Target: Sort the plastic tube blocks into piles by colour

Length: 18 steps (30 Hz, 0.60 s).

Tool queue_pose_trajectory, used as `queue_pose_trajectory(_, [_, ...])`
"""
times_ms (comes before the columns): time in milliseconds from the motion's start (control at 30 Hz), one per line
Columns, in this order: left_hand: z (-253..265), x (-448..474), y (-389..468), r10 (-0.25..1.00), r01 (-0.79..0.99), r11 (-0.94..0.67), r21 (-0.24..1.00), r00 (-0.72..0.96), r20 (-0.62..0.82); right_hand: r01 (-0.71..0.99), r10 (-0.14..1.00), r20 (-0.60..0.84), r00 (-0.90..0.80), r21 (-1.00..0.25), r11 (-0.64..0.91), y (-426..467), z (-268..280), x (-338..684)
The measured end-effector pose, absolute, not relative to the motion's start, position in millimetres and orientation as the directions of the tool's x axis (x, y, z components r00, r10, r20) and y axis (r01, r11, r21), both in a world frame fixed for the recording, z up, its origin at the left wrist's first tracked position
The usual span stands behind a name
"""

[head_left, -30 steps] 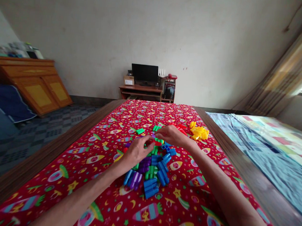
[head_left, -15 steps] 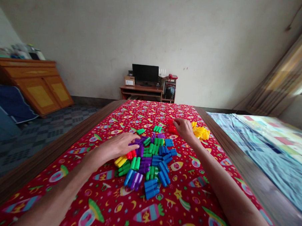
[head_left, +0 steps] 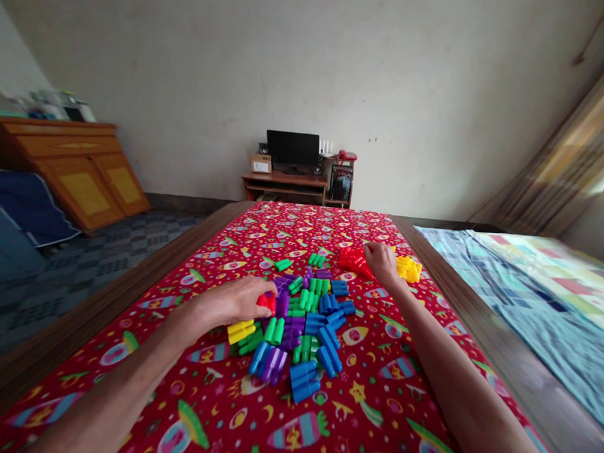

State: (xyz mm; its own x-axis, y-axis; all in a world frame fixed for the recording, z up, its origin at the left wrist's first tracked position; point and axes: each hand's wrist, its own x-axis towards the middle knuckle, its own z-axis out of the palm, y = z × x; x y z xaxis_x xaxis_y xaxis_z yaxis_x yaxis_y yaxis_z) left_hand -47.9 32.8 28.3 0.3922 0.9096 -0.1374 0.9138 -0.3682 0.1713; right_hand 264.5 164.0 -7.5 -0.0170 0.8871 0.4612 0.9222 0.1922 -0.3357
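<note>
My left hand point(head_left: 243, 299) is at the left side of a mixed heap of toy building blocks, its thumb and fingers closed on a red block point(head_left: 267, 303). Around it lie purple blocks point(head_left: 292, 331), green blocks point(head_left: 274, 331), blue blocks point(head_left: 304, 380) and a yellow block point(head_left: 241, 331). Farther off, my right hand point(head_left: 381, 262) is curled between a group of red blocks point(head_left: 351, 261) and a pile of yellow blocks point(head_left: 409, 268). Its fingertips touch the right end of the red group; whatever they may hold is hidden.
A red patterned cloth point(head_left: 214, 409) covers the table, with dark wooden edges point(head_left: 477, 341) showing. Two green pieces point(head_left: 316, 260) lie beyond the heap. Behind stands a desk with a monitor point(head_left: 292, 150); a bed point(head_left: 524, 296) is at right, a cabinet point(head_left: 88, 177) at left.
My left hand has drawn slightly nearer and closed on the red block. My right hand has moved a little to the right, uncovering more of the red blocks.
</note>
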Motion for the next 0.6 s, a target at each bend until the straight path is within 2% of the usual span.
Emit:
queue_pose_trajectory(67, [33.5,-45.3,33.8,0.926,0.898,-0.362,0.251,0.378,-0.014,0.900,0.876,0.482,-0.033,-0.367,0.236,157.3,2.3,256.9])
queue_pose_trajectory(133, [35.9,-39.8,35.9,0.944,0.844,-0.328,0.424,0.308,0.117,0.837,0.872,0.475,-0.114,-0.427,0.342,146.3,14.3,244.8])
queue_pose_trajectory(233, [32.6,-27.7,39.5,0.964,0.576,-0.263,0.774,0.185,0.191,0.586,0.816,0.390,-0.427,-0.568,0.578,121.5,30.9,220.2])
queue_pose_trajectory(300, [29.4,-19.5,39.7,0.978,0.365,-0.201,0.909,0.124,0.167,0.387,0.683,0.347,-0.642,-0.623,0.680,103.1,37.5,203.9])
queue_pose_trajectory(333, [28.4,-15.8,38.7,0.985,0.290,-0.166,0.943,0.097,0.144,0.328,0.624,0.343,-0.702,-0.622,0.711,95.1,39.1,197.1])
queue_pose_trajectory(400, [28.5,-9.4,34.9,0.993,0.188,-0.105,0.977,0.079,0.091,0.305,0.577,0.369,-0.728,-0.579,0.756,83.8,40.1,188.1])
queue_pose_trajectory(533, [30.1,-1.1,28.6,0.990,0.114,-0.024,0.993,0.141,0.008,0.367,0.616,0.450,-0.647,-0.524,0.769,85.0,40.2,190.9])
queue_pose_trajectory(600, [27.3,0.3,29.8,0.986,0.114,-0.009,0.993,0.167,-0.010,0.415,0.652,0.445,-0.614,-0.521,0.746,94.0,41.1,200.2])
